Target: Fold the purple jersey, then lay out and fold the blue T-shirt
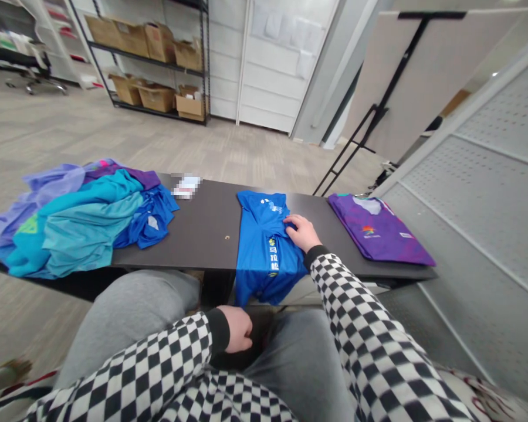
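A blue jersey [264, 240] lies folded lengthwise on the dark table [202, 225], its lower end hanging over the near edge. My right hand [303, 232] rests flat on the jersey's right side, fingers stretched out. My left hand [236, 329] sits low between my knees, below the table edge, with its fingers curled in; nothing shows in it. Both arms wear black-and-white checked sleeves.
A heap of teal, lilac, purple and blue garments [74, 220] covers the table's left end. A folded purple jersey [378, 228] lies at the right end. A small ring-like item [227, 238] and a white packet [185, 186] sit mid-table. A perforated panel [488, 193] stands right; shelving with cardboard boxes [158, 64] behind.
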Demonstrator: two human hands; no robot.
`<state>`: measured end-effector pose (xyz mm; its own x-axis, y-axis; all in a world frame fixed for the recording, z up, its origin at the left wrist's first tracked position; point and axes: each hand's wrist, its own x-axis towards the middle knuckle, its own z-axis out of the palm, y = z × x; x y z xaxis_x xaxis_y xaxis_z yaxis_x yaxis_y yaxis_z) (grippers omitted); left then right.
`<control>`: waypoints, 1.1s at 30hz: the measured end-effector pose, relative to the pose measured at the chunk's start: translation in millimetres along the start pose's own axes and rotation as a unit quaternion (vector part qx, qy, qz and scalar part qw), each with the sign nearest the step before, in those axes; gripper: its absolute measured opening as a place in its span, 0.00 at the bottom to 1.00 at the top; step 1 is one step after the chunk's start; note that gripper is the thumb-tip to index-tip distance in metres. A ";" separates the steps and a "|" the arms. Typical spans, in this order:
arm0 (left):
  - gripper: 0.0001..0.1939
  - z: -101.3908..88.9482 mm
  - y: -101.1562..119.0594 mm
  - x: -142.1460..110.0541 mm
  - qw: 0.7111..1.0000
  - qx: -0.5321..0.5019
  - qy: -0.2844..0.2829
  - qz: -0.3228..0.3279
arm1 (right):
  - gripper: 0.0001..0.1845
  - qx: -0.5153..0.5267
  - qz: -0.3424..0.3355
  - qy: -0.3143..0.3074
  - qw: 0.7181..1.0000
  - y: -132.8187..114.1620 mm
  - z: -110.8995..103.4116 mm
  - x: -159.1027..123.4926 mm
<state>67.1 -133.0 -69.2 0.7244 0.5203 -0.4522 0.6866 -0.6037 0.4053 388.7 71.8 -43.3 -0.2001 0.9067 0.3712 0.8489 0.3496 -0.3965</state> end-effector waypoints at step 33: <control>0.29 -30.6 -54.4 0.3 0.933 -0.178 0.225 -0.216 | 0.16 0.294 0.201 0.057 0.933 -143.1 -6.6 -163.1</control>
<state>31.8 -81.5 -67.1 0.2738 0.9179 -0.2872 0.8397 -0.0826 0.5367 303.1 -127.7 -41.6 0.1589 0.9730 0.1673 0.4214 0.0864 -0.9028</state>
